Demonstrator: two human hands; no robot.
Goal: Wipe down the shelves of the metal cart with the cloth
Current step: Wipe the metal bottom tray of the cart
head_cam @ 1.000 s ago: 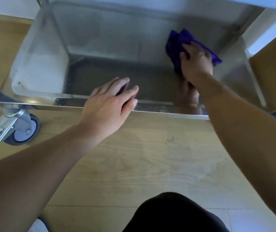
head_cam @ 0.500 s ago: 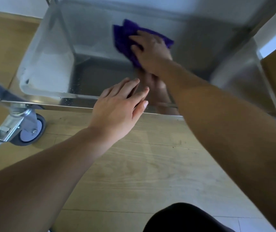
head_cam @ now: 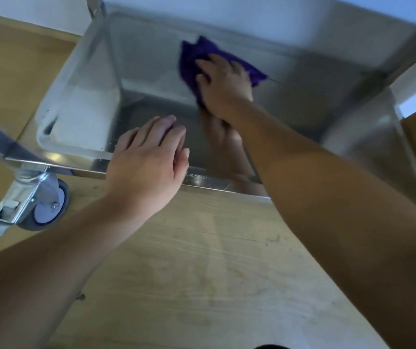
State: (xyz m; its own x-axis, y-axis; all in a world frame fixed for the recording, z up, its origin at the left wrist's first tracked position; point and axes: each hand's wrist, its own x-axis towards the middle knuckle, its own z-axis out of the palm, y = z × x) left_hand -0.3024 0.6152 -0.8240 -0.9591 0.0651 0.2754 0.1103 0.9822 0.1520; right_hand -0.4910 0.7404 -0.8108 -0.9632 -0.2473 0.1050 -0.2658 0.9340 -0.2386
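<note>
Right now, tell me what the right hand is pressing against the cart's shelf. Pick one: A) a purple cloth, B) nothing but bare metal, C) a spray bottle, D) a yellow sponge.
A: the right hand lies spread on a purple cloth and presses it to the metal shelf, with purple folds showing past the fingers.

An indoor room, exact kind unclear: a pale wood-plank floor (head_cam: 201, 273), a white wall (head_cam: 38, 8) and a stainless cart (head_cam: 75, 109) on a braked castor (head_cam: 48, 205) fit a kitchen or service space.
</note>
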